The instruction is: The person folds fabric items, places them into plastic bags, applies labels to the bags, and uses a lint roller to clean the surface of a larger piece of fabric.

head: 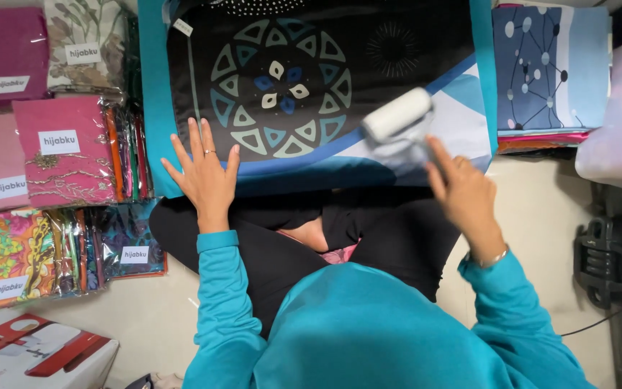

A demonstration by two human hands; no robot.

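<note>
A person in teal sleeves sits cross-legged on the pale floor [541,216] with a folded black scarf with a teal border and a round geometric medallion print [311,86] spread flat just in front of the knees. The left hand [204,169] lies palm down on the scarf's near-left corner, fingers released and splayed, pinning the cloth to the floor. The right hand [462,191] is clenched around the handle of a white cylindrical lint roller [397,114]; the roller head rests on or just above the pale blue and white patch toward the scarf's near-right corner, and blur there makes it hard to say whether it touches. The step in hand looks like cleaning the cloth's face with the roller while the other hand keeps it taut. A further pass would call for steady pressure along the fabric and a firm hold at the pinned corner so the cloth does not bunch. Clear-wrapped folded scarves in pink, orange and floral prints [59,151] lie stacked along the floor's left side, and a folded blue scarf with a dotted network print [548,65] sits just beyond the right edge of the black one.
</note>
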